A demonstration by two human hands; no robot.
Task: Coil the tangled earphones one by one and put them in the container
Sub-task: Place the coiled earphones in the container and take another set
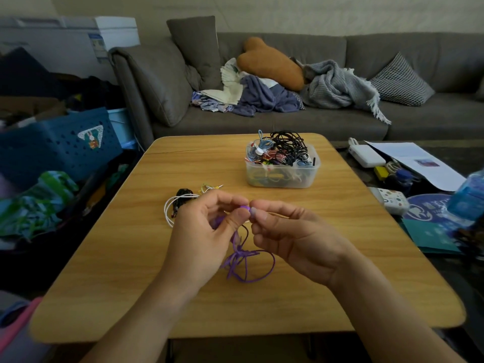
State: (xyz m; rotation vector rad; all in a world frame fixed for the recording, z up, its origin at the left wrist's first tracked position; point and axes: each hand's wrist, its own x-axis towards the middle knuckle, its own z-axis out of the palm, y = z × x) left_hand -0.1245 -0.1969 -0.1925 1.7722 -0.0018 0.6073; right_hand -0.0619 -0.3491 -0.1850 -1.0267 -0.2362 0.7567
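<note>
Purple earphones (245, 260) hang tangled between my hands above the wooden table (157, 284). My left hand (207, 231) pinches one purple earbud between thumb and fingers. My right hand (290, 234) pinches the other earbud right beside it. The cable drops in loops and a knot onto the table below. A clear plastic container (282, 170) heaped with coiled earphones stands at the far right of the table. A small pile of white, black and yellow earphones (183, 200) lies left of my left hand.
A grey sofa (288, 119) with cushions and blankets stands behind the table. A blue basket (60, 142) and clutter fill the floor on the left. Papers, a white charger (366, 155) and a blue bottle (468, 197) lie on the dark surface at the right.
</note>
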